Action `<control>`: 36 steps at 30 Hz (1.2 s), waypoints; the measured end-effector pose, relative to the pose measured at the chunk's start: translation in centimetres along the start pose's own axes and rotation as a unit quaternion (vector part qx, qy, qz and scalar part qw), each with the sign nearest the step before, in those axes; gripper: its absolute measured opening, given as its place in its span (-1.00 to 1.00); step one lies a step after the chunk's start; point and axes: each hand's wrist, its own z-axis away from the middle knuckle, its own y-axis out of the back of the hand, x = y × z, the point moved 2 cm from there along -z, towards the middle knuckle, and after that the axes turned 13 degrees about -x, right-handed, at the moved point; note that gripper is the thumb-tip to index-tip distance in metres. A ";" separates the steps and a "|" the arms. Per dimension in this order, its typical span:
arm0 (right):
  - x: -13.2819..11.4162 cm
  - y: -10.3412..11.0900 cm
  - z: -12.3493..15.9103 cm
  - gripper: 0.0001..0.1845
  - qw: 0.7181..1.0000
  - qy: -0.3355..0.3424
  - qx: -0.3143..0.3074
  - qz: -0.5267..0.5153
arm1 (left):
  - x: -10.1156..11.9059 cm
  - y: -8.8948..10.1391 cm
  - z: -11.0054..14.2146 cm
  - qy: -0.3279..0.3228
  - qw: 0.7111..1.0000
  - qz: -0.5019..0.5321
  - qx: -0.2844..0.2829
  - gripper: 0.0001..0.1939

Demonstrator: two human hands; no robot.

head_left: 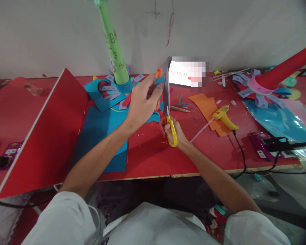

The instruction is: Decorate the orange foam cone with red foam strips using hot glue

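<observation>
My right hand (173,131) grips a pair of scissors (167,98) by the yellow handles, with the blades pointing up. Close to the blades, my left hand (145,97) pinches a small blue piece of craft foam or paper (159,80). An orange rolled piece (158,72) shows just behind those fingertips. Under my left forearm lies a large blue sheet (117,154) on the red table. A green tube (116,51) with brown writing rises from a base of blue and lilac strips behind my left hand.
A yellow glue gun (225,117) rests on orange sheets (202,105) to the right. A lit screen showing a timer (180,73) leans on the wall. At left stands a red board (46,136); at right are a purple power strip (261,144) and a red tube (283,73).
</observation>
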 end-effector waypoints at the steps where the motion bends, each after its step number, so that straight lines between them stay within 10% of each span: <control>1: 0.1 -0.1 -0.1 -0.14 1.000 -0.003 -0.005 0.002 | 0.0 0.1 0.0 0.001 1.000 -0.001 0.002 -0.56; 36: -0.4 0.1 0.0 -0.11 0.999 -0.034 0.018 0.002 | 0.1 0.7 -0.3 0.008 0.999 -0.041 0.019 -0.49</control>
